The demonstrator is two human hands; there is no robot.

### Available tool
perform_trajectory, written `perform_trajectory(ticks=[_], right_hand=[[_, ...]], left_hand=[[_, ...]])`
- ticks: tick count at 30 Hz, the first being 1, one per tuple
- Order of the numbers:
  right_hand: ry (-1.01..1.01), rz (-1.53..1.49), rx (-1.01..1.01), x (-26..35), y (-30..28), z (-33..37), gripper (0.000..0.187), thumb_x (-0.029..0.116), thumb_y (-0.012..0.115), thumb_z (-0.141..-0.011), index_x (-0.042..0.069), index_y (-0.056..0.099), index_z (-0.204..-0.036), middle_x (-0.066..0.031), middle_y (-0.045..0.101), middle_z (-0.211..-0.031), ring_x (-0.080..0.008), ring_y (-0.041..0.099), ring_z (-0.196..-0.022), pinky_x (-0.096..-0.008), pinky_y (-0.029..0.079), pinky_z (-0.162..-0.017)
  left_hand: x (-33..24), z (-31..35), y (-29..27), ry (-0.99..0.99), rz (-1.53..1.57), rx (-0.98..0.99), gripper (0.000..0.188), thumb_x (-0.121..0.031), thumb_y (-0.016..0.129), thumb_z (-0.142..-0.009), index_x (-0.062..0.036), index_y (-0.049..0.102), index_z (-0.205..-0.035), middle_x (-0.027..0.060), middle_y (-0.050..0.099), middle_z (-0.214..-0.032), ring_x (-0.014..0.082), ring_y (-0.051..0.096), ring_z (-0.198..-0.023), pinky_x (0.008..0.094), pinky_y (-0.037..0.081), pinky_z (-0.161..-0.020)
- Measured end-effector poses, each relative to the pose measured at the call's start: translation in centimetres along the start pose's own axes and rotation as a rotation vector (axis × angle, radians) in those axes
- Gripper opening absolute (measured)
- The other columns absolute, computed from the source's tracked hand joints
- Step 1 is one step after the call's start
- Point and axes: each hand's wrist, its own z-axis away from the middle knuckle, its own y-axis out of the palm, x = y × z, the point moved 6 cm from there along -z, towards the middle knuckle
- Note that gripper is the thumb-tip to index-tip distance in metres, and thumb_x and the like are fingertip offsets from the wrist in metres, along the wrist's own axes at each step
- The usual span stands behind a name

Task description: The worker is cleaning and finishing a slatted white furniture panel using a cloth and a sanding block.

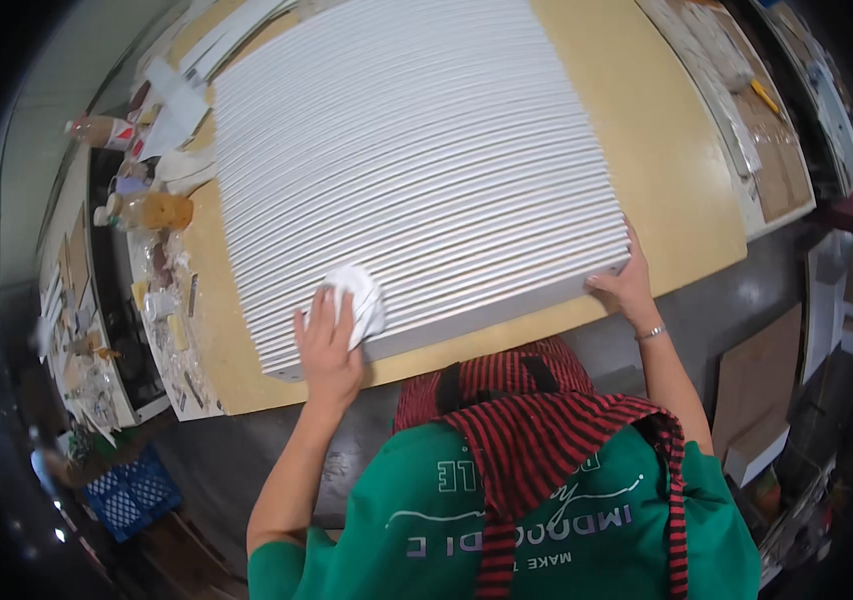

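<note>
A large white panel with many parallel ridges lies on a yellow tabletop. My left hand presses a crumpled white cloth against the ridges near the panel's front left. The fingers lie over the cloth's left side, and part of it is hidden under them. My right hand grips the panel's near right corner, thumb on the front face and fingers round the right side. A thin bracelet circles the right wrist.
Bottles, one with amber liquid, stand left of the panel among scraps and clear wrap. White strips lie at the far left. A yellow-handled tool rests on cardboard at right. A blue crate sits low on the left.
</note>
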Motion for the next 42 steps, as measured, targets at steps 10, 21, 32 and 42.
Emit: perform_trajectory(ticks=[10, 21, 32, 42], right_hand=[[0.017, 0.006, 0.016, -0.5, -0.9, -0.5, 0.115, 0.008, 0.09, -0.057, -0.006, 0.023, -0.15, -0.0137, 0.048, -0.139, -0.0214, 0.046, -0.128, -0.0334, 0.038, -0.109], [0.089, -0.02, 0.191, -0.5, 0.6, -1.2, 0.116, 0.004, 0.09, -0.057, -0.001, 0.023, -0.151, -0.0111, 0.042, -0.144, -0.02, 0.043, -0.13, -0.0329, 0.037, -0.11], [-0.073, 0.127, 0.042, -2.7, -2.6, -1.2, 0.112, 0.019, 0.089, -0.061, -0.004, 0.025, -0.15, -0.0151, 0.049, -0.137, -0.025, 0.051, -0.125, -0.0362, 0.041, -0.107], [0.024, 0.091, 0.069, -1.7, -1.5, -1.0, 0.108, 0.019, 0.087, -0.061, -0.003, 0.028, -0.149, -0.0136, 0.049, -0.138, -0.0246, 0.049, -0.126, -0.0367, 0.041, -0.106]], left_hand=[[-16.6, -11.9, 5.0, 0.514, 0.268, 0.086, 0.072, -0.002, 0.067, -0.069, -0.0072, 0.049, -0.139, 0.0213, 0.048, -0.141, 0.0365, 0.044, -0.134, 0.0561, 0.03, -0.113], [-23.5, -15.7, 6.1, 0.592, 0.435, 0.018, 0.066, -0.009, 0.068, -0.074, -0.0048, 0.049, -0.137, 0.0194, 0.045, -0.145, 0.0349, 0.039, -0.138, 0.054, 0.032, -0.112], [15.3, 6.8, -3.6, -0.151, 0.095, -0.189, 0.037, 0.002, 0.047, -0.082, -0.0026, 0.067, -0.113, 0.018, 0.066, -0.122, 0.0394, 0.057, -0.12, 0.0507, 0.039, -0.104], [16.6, 6.0, -2.6, -0.369, -0.065, -0.395, 0.039, -0.002, 0.053, -0.083, 0.0028, 0.061, -0.121, 0.023, 0.062, -0.115, 0.0396, 0.059, -0.107, 0.0447, 0.046, -0.096]])
